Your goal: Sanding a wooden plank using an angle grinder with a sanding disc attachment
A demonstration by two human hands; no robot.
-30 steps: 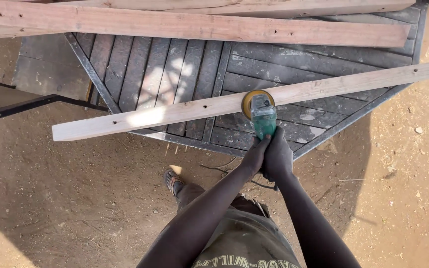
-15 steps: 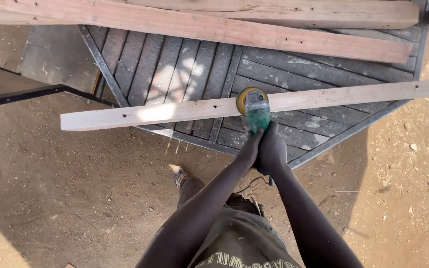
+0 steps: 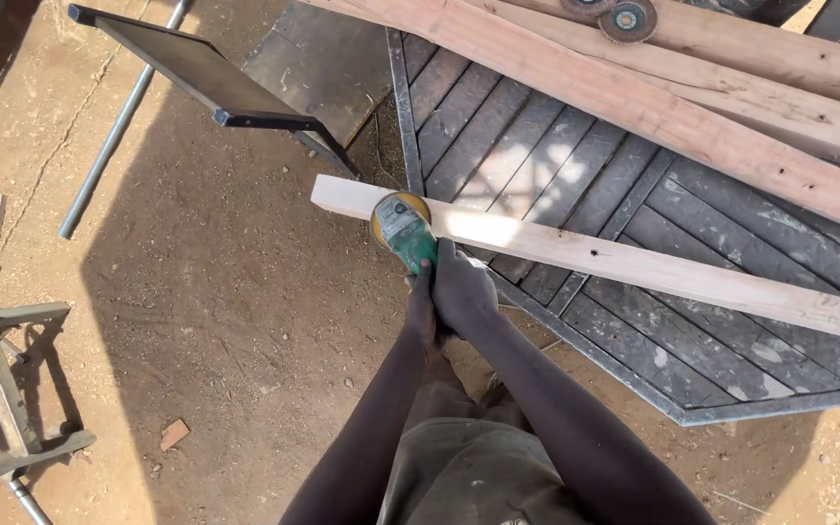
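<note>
Both hands, the left hand (image 3: 422, 309) and the right hand (image 3: 463, 292), have their grip clamped together on the green angle grinder (image 3: 403, 229), whose disc sits on the pale plank (image 3: 614, 261) near its left end. The plank lies across the dark slatted metal panel (image 3: 576, 165), below the reddish beams (image 3: 692, 126). To work well here, I think the disc should stay flat and move evenly along the plank; whether it spins is hard to see.
</note>
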